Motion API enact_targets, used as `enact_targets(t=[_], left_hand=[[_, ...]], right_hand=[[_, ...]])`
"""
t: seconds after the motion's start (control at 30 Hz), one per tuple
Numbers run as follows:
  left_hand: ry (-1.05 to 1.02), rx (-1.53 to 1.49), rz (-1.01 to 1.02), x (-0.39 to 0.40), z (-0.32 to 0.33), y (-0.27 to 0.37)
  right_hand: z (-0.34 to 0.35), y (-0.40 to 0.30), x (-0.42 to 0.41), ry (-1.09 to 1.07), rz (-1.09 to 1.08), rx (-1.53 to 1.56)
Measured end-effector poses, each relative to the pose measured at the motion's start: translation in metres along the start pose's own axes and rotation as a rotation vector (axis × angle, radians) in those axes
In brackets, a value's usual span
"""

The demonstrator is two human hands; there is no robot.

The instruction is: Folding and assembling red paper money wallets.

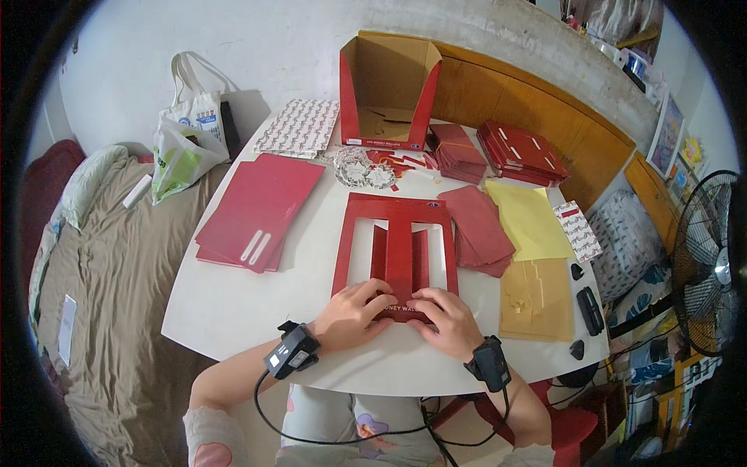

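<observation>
A red cardboard packaging piece (400, 227) lies flat on the white table, with two cut-out windows and a middle strip between upright folded flaps. White printing marks its near edge. My left hand (356, 309) grips that edge on the left, fingers bent over the top and thumb at the front. On the right, my right hand (440, 318) pinches the same edge in a similar way. The fingertips of both hands rest close to the middle strip and partly cover the printing. Each wrist wears a black strapped device with a cable.
Left on the white table (233, 309) lie large red card sheets (262, 210). A red open-front cardboard box (388, 87) stands behind, near red envelope stacks (458, 152). Further right are red envelopes (475, 227), a yellow sheet (528, 222) and a black stapler-like object (590, 311). A fan (709, 262) stands beyond.
</observation>
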State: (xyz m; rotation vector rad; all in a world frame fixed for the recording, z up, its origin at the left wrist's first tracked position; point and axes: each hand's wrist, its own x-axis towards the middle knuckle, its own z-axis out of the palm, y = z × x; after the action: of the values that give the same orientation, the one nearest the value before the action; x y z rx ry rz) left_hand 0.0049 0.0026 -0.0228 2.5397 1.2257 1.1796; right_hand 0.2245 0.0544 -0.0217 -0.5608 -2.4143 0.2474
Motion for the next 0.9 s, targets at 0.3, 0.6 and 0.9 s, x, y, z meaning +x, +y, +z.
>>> enact_targets(t=[0.3,0.6,0.9], left_hand=[[-0.007,0.042,-0.035,0.000,-0.006,0.001],[0.020,0.147,0.082,0.004,-0.007,0.003],[-0.014,0.242,0.144,0.006,-0.011,0.002]], right_hand=[[-0.004,0.000,0.002,0.048,-0.059,-0.092],[-0.006,-0.004,0.004,0.084,-0.074,-0.170],[-0.010,-0.005,0.005,0.038,-0.094,-0.194]])
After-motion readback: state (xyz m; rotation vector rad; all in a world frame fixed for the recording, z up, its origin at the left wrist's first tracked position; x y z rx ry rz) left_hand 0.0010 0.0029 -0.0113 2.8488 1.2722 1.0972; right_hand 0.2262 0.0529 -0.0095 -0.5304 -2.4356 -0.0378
